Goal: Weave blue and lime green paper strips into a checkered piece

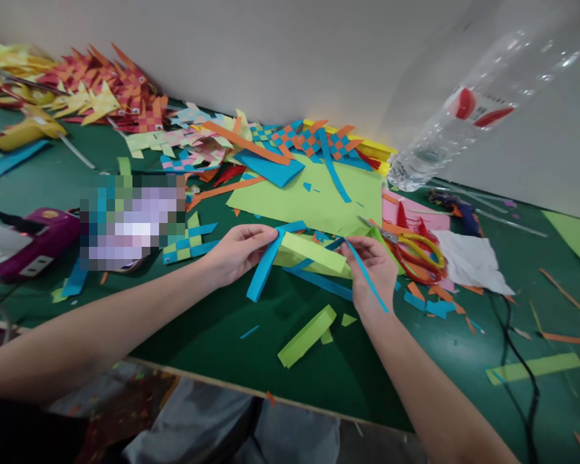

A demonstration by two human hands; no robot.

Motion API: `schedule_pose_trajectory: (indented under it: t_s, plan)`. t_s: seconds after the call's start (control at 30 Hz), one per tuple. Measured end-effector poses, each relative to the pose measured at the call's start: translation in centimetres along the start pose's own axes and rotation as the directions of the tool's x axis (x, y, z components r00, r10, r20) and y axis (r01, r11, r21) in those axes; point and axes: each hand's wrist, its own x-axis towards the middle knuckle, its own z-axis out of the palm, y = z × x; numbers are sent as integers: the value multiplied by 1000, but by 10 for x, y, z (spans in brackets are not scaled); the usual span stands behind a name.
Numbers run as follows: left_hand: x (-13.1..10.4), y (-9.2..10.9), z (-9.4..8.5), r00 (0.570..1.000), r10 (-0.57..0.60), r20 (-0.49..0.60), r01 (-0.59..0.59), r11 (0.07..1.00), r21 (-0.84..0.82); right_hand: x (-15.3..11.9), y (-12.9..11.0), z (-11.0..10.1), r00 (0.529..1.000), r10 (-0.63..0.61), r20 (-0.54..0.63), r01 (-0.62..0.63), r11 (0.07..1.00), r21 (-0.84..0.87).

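Between my hands, above the green table, are light green paper strips [314, 253] with blue paper strips woven around them. My left hand [244, 252] pinches a folded blue strip [263, 267] at the left end of the green ones. At the right end, my right hand [373, 267] is closed on a narrower blue strip [366, 274], whose tail hangs over the palm. Another blue strip [319, 283] slants beneath the green paper. On the table just below lies a folded green strip [307, 336]. Some right-hand fingertips are hidden behind the paper.
Scissors [418, 251] with yellow and red handles lie right of my right hand, beside a white tissue [473, 261]. A plastic bottle [483, 103] stands behind. Left are a blurred-out phone [133, 222], a purple power strip [38, 241] and a yellow glue gun [26, 132]. Woven paper fish [120, 90] line the wall.
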Motion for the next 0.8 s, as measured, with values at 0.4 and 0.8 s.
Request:
schedule_pose_trajectory:
  t_s: [0.4, 0.8]
  plan:
    - [-6, -1, 4, 995, -94, 35, 95, 995, -32, -11, -15, 4, 978, -209, -3, 209, 977, -36]
    - [-12, -8, 8, 987, -147, 58, 149, 989, -24, -20, -17, 4, 912, -403, 73, 409, 903, -130]
